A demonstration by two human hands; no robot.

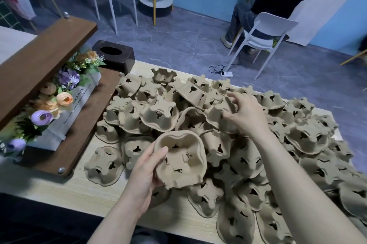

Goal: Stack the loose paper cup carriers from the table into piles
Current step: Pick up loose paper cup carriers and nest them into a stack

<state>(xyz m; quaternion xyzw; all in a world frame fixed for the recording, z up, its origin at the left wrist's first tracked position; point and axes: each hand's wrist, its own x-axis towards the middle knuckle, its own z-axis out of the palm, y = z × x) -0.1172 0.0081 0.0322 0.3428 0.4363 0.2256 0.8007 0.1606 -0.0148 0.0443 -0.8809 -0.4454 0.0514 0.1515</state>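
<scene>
A big heap of loose brown pulp cup carriers (208,116) covers the pale wooden table (95,198), most lying bottom up. My left hand (145,174) grips one carrier (180,162) by its left rim, thumb inside, hollow side toward me, just above the heap's near edge. My right hand (242,112) reaches into the middle of the heap, its fingers curled round the rim of another carrier (215,114) lying there.
A brown wooden shelf stand (65,144) holding a white box of artificial flowers (59,108) sits at the table's left. A dark tissue box (115,55) stands behind it. Beyond the far edge, a person sits on a white chair (266,33).
</scene>
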